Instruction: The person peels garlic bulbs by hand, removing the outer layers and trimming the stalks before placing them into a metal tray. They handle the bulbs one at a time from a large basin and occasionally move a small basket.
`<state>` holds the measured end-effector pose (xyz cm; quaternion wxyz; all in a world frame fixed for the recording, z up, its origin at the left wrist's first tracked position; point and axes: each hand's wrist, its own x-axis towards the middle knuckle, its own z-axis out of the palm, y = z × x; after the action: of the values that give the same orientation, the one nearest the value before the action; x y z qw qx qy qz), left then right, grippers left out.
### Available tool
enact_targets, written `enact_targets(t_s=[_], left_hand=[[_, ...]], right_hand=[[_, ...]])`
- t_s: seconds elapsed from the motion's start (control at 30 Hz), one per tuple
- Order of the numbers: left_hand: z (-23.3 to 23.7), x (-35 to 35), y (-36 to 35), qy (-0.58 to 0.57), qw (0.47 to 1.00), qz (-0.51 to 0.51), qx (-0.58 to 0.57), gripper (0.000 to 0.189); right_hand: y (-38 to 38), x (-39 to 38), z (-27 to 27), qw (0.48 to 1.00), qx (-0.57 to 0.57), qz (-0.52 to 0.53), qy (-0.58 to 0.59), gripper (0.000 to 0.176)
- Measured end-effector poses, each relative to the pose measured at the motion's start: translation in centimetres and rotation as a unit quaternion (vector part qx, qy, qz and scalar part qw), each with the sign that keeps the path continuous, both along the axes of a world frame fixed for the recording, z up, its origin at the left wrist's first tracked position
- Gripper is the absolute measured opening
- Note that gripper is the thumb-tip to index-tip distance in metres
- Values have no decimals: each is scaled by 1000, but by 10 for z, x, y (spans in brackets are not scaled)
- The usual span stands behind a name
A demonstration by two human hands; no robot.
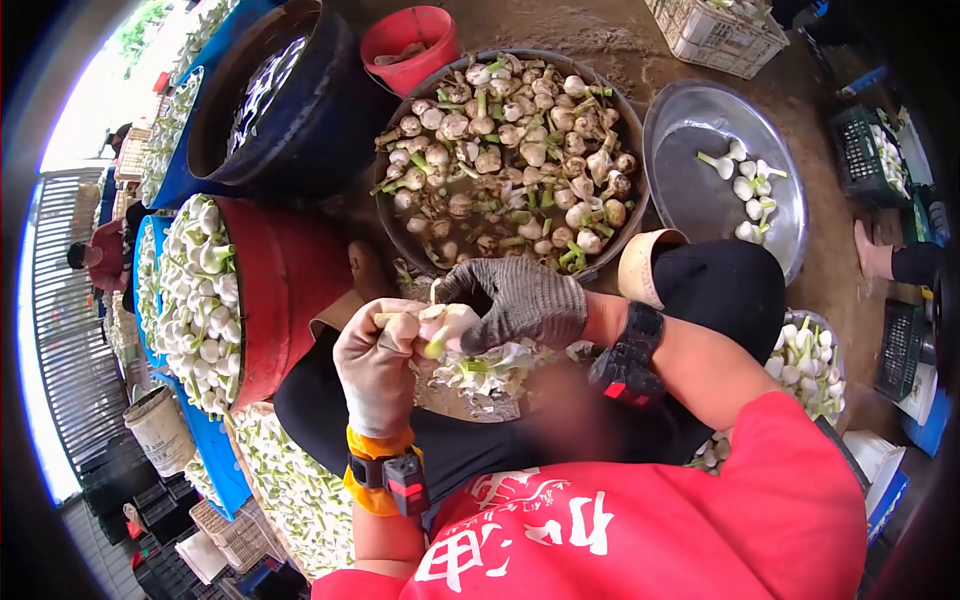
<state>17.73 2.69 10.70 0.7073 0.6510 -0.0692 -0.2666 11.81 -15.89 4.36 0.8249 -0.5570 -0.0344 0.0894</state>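
A pale garlic bulb (456, 327), with a little green on it, is between my two hands above my lap. My left hand (375, 350), in an off-white glove, has its fingers closed in a pinch at the bulb's left side. A thin strip of pale skin or stalk sticks up there. My right hand (530, 303), in a dark grey knit glove, is closed around the bulb's right side. The gloves hide part of the bulb. Below my hands lies a heap of peeled-off garlic skins (485, 372).
A wide tub (388, 215) of dirty garlic bulbs in brown water stands ahead. To its right, a metal basin (690, 180) holds several clean bulbs. A red barrel (290, 290) heaped with garlic, a dark blue drum (320, 120) and a red bucket (420, 65) stand left and ahead.
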Motion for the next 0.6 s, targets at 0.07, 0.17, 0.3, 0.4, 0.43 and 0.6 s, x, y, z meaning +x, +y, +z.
enact_targets(t_s=[0.07,0.17,0.3,0.4,0.43,0.6], left_hand=[[-3,-4,2,97,988,-15,-122,19],[-14,-10,0,244,943,75,-215,17],[-30,-14,-2,49,995,24,-82,16],[-29,-16,7,14,982,18,-188,17],[-9,-11,3,-56,979,-40,-190,23],[-56,49,43,-93,907,-283,298,47]], right_hand=[[-4,0,12,999,45,27,9,53],[-7,4,12,998,53,-8,16,49],[-1,-1,2,984,-75,-143,-79,33],[-15,0,5,975,-4,-218,47,28],[-37,1,20,971,-122,-204,17,32],[-133,-74,81,854,-143,-499,-33,25]])
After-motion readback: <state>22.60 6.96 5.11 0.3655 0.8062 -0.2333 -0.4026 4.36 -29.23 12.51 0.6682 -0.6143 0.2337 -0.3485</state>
